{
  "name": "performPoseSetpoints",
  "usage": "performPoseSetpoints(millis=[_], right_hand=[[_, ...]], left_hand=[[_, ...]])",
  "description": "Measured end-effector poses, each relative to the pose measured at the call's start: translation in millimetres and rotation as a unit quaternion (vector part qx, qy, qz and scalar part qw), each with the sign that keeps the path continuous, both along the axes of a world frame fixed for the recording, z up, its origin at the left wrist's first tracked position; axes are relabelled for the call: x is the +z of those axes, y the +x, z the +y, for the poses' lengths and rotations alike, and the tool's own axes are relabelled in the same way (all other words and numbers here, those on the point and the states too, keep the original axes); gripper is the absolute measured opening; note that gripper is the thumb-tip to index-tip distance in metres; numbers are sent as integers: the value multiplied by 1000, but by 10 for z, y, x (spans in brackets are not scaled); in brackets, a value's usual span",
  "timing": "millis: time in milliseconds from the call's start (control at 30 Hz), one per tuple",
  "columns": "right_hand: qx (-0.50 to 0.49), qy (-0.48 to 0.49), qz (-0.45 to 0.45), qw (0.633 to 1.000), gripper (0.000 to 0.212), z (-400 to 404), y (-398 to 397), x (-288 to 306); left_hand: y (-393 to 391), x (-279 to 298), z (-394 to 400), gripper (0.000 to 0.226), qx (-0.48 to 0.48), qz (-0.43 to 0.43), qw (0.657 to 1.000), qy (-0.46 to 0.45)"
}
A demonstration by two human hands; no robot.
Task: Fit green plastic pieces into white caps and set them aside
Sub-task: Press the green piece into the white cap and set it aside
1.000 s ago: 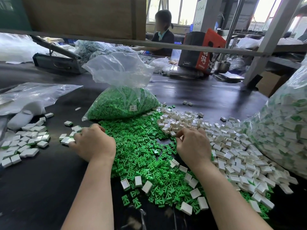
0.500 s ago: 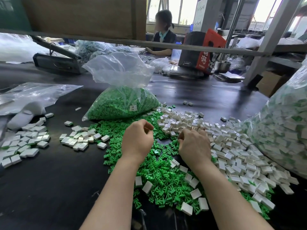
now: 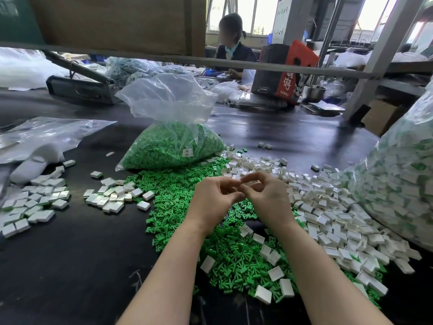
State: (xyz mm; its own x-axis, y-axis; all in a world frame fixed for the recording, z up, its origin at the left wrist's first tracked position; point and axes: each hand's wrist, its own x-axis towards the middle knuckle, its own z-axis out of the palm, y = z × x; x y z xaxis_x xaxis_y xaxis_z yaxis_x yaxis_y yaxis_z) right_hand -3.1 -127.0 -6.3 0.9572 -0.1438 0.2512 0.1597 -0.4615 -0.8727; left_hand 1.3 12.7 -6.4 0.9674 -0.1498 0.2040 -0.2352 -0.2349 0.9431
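**Fitting station, dark bench: stock on hand**

Lying on the dark bench [image 3: 70, 266]:

- Clear plastic bag of green pieces [image 3: 173, 146], upright behind the loose heap, its neck open and crumpled.
- Loose heap of small green plastic T-shaped pieces [image 3: 178, 198], spread across the middle, directly under both hands.
- Loose heap of small white rectangular plastic caps [image 3: 328, 214], right of the green heap and overlapping it; several caps lie on top of the green pieces near the forearms.
- Large clear sack of white-and-green finished parts [image 3: 403, 184], at the right edge, touching the white heap.
- Two groups of finished white caps set aside on the left: a near group [image 3: 114, 195] just beside the green heap, a far group [image 3: 32, 202] near the left edge.
- Flat clear plastic sheeting [image 3: 46, 134], far left.

Change since half a second ago: left hand [image 3: 215, 200] and right hand [image 3: 269, 195], then apart, now meet fingertip to fingertip above the green heap.

Both hands are pinched shut; a small pale part shows at the right fingertips, too blurred to identify.
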Motion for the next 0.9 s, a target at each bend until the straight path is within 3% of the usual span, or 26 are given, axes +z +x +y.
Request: performPoseSetpoints(millis=[133,333,400,467,533,600,733,833,900], right_hand=[[31,46,36,998,12,1,-60,34],[85,79,46,992,20,-22,-50,31],[89,28,32,995,20,-40,-30,15],[77,-125,22,989,17,-71,-5,-1],[84,-300,46,949,22,-92,-3,-10],[91,-387,90,913,33,-86,-10,-16],[92,-386,73,915,21,-45,-7,4],[100,-358,67,926,6,-34,-20,9],[99,-330,63,937,12,-41,-28,-1]], left_hand=[[7,9,51,15,2,42,997,-57],[31,24,132,12,19,68,993,-91],[32,41,141,17,33,89,984,-153],[30,61,162,27,33,126,960,-248],[28,84,199,31,13,154,932,-329],[25,98,241,28,-15,174,902,-394],[23,108,275,17,-54,207,859,-465],[30,108,271,18,-65,204,855,-473],[37,104,268,24,-69,191,859,-469]])
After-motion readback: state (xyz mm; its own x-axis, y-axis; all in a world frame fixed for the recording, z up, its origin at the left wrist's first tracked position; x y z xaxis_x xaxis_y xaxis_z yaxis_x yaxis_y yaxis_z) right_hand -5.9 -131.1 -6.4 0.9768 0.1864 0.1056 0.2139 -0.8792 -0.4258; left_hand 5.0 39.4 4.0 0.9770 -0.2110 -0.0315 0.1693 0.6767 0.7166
